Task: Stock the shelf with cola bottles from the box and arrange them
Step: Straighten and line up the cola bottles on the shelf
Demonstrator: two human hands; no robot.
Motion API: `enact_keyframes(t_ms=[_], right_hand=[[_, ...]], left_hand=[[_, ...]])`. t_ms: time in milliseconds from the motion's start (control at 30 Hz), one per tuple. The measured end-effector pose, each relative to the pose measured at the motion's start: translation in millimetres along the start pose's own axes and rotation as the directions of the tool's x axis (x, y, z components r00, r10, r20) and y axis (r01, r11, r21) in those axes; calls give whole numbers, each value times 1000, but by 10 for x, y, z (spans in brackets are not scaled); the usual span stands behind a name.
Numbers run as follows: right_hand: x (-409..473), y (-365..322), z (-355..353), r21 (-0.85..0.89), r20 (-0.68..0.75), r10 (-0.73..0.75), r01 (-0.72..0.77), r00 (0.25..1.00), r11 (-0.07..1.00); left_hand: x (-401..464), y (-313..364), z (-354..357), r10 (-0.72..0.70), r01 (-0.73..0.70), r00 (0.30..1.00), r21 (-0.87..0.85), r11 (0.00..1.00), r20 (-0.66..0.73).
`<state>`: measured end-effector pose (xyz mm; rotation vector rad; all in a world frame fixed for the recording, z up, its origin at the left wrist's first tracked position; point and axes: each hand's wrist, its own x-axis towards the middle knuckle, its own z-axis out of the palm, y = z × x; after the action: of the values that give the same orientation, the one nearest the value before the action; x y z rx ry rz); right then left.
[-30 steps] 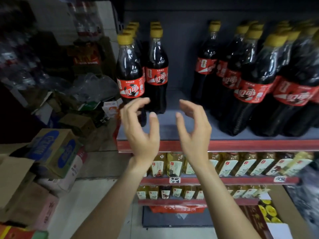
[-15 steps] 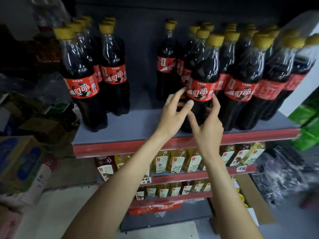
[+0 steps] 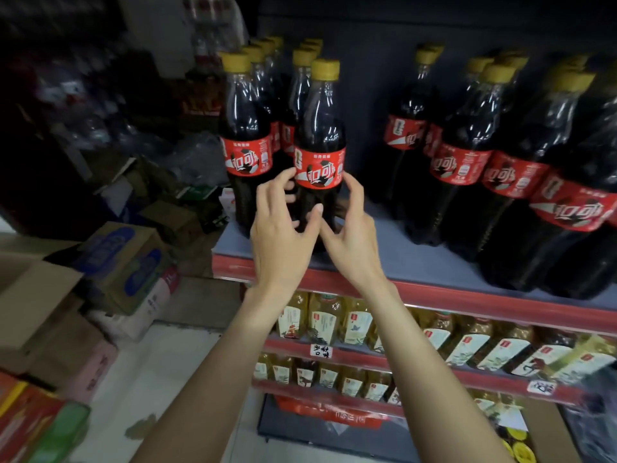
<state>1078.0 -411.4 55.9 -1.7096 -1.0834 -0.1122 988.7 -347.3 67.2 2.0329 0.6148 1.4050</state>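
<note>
Your left hand [image 3: 283, 228] and right hand [image 3: 350, 235] curl their fingers round the front bottle [image 3: 319, 155], upright on the shelf [image 3: 417, 259].

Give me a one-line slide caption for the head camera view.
Both hands, left hand and right hand, grip a yellow-capped plastic cola bottle on the grey top shelf.

Dark cola bottle [image 3: 319, 138], yellow cap [image 3: 325, 69], red label [image 3: 319, 168], red-edged shelf [image 3: 434, 292]
</note>
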Motion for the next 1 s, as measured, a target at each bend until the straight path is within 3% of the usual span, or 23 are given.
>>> enact_keyframes(t_ms=[267, 467, 567, 633, 700, 733, 800, 900, 1000], right_hand=[[160, -15, 175, 33, 33, 22, -23, 999, 999], [221, -31, 1, 15, 131, 9, -11, 991, 1000], [83, 27, -253, -30, -115, -25, 21, 993, 999], [-56, 136, -445, -95, -376, -46, 11, 926, 995], [-154, 268, -604, -150, -529, -13, -78, 849, 986], [-177, 327, -662, -164, -554, 13, -125, 832, 979], [-188, 409, -731, -171, -538, 69, -189, 840, 967], [-173, 461, -762, -150, -479, 138, -236, 867, 960], [-146, 465, -794, -178, -470, 143, -253, 871, 951]], left_hand=[[128, -124, -43, 80, -75, 996, 94, 993, -51], [157, -128, 0, 178, -155, 970, 145, 977, -168], [68, 15, 129, 354, -345, 914, 82, 935, -198], [44, 134, 285, 372, -379, 923, -79, 922, -97], [78, 277, 491, 183, -137, 975, -302, 943, 128], [117, 360, 599, 57, 59, 956, -378, 924, 288], [211, 464, 831, -82, 338, 838, -395, 854, 539], [319, 502, 1116, -127, 464, 721, -338, 819, 682], [285, 537, 1241, -99, 488, 685, -352, 799, 722]])
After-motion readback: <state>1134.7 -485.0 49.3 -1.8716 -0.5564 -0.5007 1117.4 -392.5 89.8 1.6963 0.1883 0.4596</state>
